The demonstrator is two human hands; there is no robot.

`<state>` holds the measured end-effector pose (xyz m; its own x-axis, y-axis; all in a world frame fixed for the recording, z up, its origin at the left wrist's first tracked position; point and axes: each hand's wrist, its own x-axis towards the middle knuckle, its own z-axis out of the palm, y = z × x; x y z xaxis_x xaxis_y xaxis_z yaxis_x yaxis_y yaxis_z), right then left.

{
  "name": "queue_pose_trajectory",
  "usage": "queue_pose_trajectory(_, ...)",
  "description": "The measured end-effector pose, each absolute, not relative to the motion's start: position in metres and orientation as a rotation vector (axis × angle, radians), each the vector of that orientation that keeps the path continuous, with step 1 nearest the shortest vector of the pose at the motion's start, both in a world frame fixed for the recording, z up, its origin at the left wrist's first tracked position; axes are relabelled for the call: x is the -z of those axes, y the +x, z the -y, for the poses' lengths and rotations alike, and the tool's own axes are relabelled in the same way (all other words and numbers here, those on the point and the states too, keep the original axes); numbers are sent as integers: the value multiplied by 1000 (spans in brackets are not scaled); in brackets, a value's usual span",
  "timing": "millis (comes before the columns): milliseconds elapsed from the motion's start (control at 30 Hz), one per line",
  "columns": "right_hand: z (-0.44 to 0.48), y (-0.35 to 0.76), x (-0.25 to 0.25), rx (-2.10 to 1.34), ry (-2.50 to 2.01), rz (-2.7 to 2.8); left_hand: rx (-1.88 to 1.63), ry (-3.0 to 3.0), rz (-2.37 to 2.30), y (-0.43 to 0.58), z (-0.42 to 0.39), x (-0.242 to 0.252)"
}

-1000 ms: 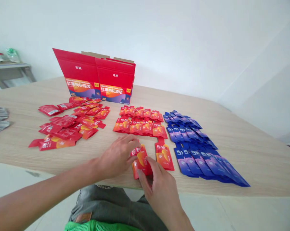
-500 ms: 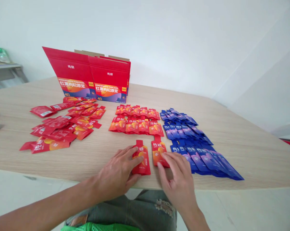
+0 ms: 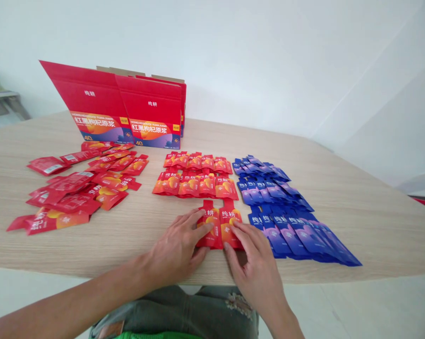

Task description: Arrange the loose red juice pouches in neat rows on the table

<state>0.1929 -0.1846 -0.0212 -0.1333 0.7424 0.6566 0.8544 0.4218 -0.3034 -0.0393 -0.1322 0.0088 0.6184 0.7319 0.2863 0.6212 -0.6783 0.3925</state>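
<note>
Two red pouches lie face up side by side near the table's front edge, their spouts pointing away from me. My left hand (image 3: 180, 245) rests on the left red pouch (image 3: 215, 228), its fingers spread over the left side and its thumb by the bottom edge. On the right red pouch (image 3: 229, 217), my right hand (image 3: 256, 259) lays its fingertips, with the thumb apart at the bottom edge. Neither hand is closed around a pouch. Behind them, red pouches stand in two overlapping rows, a front row (image 3: 191, 184) and a back row (image 3: 194, 161).
Blue pouches (image 3: 286, 230) overlap in three rows at the right. A loose heap of red pouches (image 3: 74, 188) covers the left side. Open red cartons (image 3: 148, 110) stand at the back left, near the white wall (image 3: 268, 61). The wooden table (image 3: 134, 235) ends before my lap.
The two front red pouches have come together, closing the gap between them, and moved slightly away from me. Both hands moved with them. The view has shifted slightly.
</note>
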Motion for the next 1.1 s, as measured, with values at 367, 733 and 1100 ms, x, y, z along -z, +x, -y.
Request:
queue_pose_trajectory(367,185,192,23,233,-1386,1862,-636,2612,-1095,-34,126,-8)
queue_pose_trajectory(733,184,184,16,331,-1287,1873,-610,2599,-1105,-34,132,-16)
queue_pose_trajectory(1100,190,142,7,307,-1048,1849,-981,2612,-1563,-137,65,-53)
